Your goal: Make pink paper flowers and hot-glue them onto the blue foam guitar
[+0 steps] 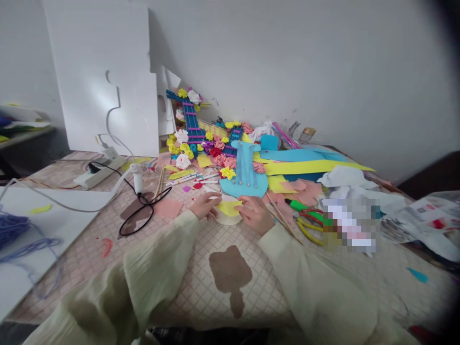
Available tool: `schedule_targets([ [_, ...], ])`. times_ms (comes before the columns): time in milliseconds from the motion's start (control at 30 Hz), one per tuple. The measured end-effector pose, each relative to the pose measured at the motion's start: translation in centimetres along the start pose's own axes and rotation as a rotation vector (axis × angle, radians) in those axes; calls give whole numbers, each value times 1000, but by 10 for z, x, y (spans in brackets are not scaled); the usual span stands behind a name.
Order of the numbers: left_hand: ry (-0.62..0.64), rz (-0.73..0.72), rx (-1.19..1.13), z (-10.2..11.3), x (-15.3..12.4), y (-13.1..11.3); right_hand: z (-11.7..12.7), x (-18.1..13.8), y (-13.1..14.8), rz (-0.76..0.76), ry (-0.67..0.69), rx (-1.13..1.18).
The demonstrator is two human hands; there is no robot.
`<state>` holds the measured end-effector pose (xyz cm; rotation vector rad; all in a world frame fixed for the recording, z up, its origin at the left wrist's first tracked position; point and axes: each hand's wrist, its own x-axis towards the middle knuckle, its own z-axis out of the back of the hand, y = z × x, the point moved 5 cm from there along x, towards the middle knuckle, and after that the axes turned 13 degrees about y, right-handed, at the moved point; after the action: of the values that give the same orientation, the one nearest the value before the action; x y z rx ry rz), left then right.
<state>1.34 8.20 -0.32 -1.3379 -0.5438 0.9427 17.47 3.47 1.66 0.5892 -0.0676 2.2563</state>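
Both hands, left hand (pixel 205 205) and right hand (pixel 256 214), pinched a small yellow foam piece (pixel 229 208) flat against a white round tape roll (pixel 227 218) between them on the tabletop (pixel 187 268), probably steadying it, blue foam guitar cutout (pixel 245 178) just beyond.

Small yellow paper piece (pixel 229 208), flat and slightly crumpled, lying on top of a white round roll (pixel 227 218), which stands on the checked table (pixel 201 282), near its middle
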Motion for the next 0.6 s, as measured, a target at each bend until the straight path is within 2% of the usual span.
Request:
schedule_targets([
  [67,-109,-84,108,14,-5,-5,-4,1,-5,0,10,-8],
  [133,-161,-175,219,19,-12,-9,-8,1,-8,2,27,-12],
  [267,-55,-321,398,8,-20,-9,-12,0,-10,-26,49,4],
  [400,43,-519,812,-12,-19,-3,-12,0,-12,-26,84,22],
  [467,50,-572,945,-16,-18,4,-11,-1,-12,-29,81,17],
  [600,14,-614,1009,-17,-18,12,-10,-2,-9,-23,92,-14],
])
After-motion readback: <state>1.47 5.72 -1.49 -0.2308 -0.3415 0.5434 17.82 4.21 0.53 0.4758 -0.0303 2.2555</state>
